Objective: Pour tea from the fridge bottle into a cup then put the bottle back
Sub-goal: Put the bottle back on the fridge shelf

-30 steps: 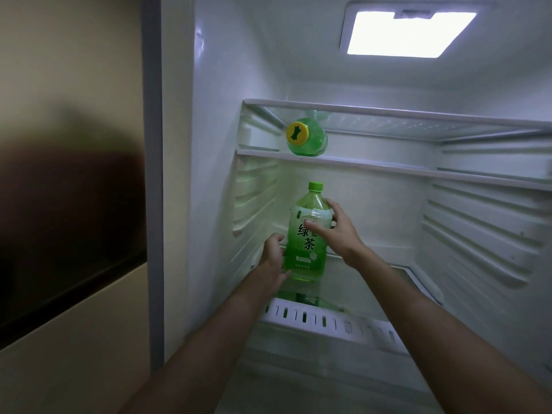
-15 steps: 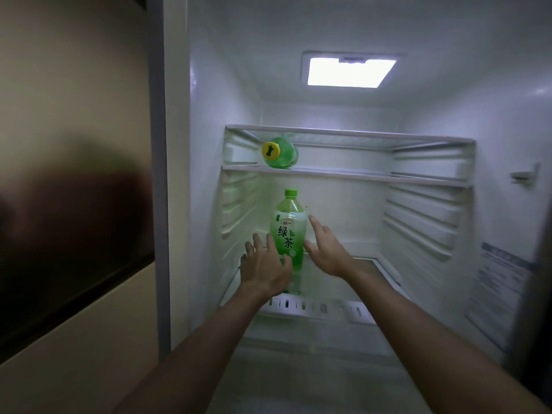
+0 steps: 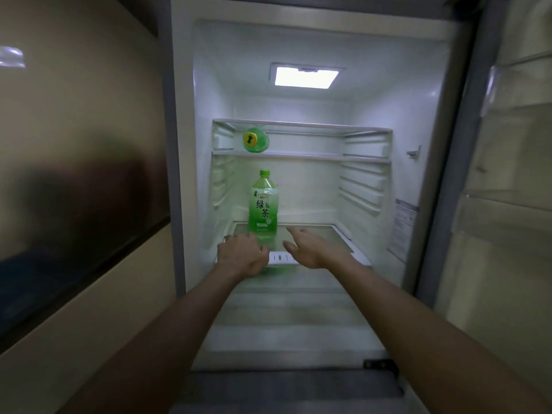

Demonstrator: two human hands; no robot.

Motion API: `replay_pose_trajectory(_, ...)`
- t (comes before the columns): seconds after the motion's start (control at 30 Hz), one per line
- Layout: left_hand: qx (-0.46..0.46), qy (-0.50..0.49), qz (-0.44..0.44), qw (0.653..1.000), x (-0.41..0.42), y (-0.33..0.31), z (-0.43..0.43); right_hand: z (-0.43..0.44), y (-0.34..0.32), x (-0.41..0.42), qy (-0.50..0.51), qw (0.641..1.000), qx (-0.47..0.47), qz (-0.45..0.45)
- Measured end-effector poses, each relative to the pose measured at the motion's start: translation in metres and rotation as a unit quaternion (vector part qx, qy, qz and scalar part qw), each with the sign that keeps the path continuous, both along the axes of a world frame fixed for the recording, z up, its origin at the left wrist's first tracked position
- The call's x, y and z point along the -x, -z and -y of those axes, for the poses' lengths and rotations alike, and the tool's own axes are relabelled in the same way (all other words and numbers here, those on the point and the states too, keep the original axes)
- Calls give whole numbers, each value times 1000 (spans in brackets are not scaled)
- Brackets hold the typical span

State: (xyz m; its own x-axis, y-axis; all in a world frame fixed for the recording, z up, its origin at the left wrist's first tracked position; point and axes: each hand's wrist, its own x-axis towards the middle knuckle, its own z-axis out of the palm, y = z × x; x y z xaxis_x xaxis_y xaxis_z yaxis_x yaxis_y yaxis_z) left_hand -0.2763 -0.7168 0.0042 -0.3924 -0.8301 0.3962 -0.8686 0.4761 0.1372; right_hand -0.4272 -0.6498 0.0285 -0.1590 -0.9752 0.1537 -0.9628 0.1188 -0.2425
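Bottle (image 3: 263,204) stands alone, middle of frame, on fridge shelf (image 3: 313,231). Both hands let go just now: left hand (image 3: 242,254) loosely curled, right hand (image 3: 304,246) wide, both empty. Bottle back; door next, probably.

Green tea bottle (image 3: 263,204) upright on fridge shelf (image 3: 328,231); both hands empty, just in front

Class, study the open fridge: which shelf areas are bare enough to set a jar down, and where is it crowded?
Bare: the glass shelf right of the upright tea bottle, and the upper shelf right of the lying bottle. Crowded: front left, by both hands.
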Motion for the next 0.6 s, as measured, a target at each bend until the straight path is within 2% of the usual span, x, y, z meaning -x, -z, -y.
replay_pose_trajectory(0.37, -17, 19, 47, 999, -39, 2, -69, -85, 6, -13, 65, 998, -17, -16)
replay_pose_trajectory(0.6, 13, 21, 44, 999, -59, -10, -122, -138, 1, -21, 56, 998, -8, -20)
